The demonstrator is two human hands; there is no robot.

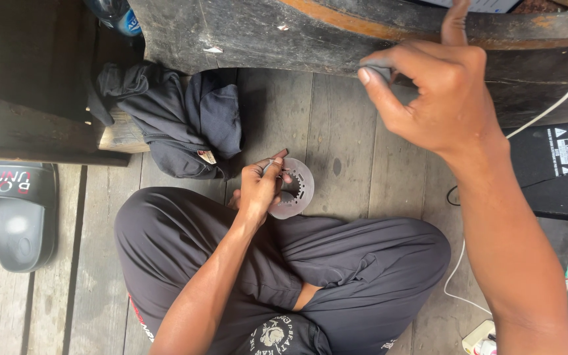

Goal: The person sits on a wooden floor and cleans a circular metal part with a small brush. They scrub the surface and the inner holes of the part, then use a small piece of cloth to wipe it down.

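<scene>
The flat grey metal ring with a toothed inner edge [295, 189] sits in your left hand [261, 187], held low over your crossed legs, just above the grey wooden plank floor [336, 131]. The disc is dull and worn, with small holes spaced around its band and square notches cut all round the central opening. Your left fingers [272, 164] are closed on its near edge, thumb on top, covering about a third of it.

Your right hand [438, 98] is raised well apart from the ring, up by the dark weathered wooden beam [264, 36]. Its fingers are pinched shut on a small grey piece [376, 67], too hidden to tell what it is.

Beyond the ring lies a crumpled dark grey garment [179, 125]. A black slide sandal [18, 213] rests far to the left, and a thin white cable [560, 98] runs down the right.
</scene>
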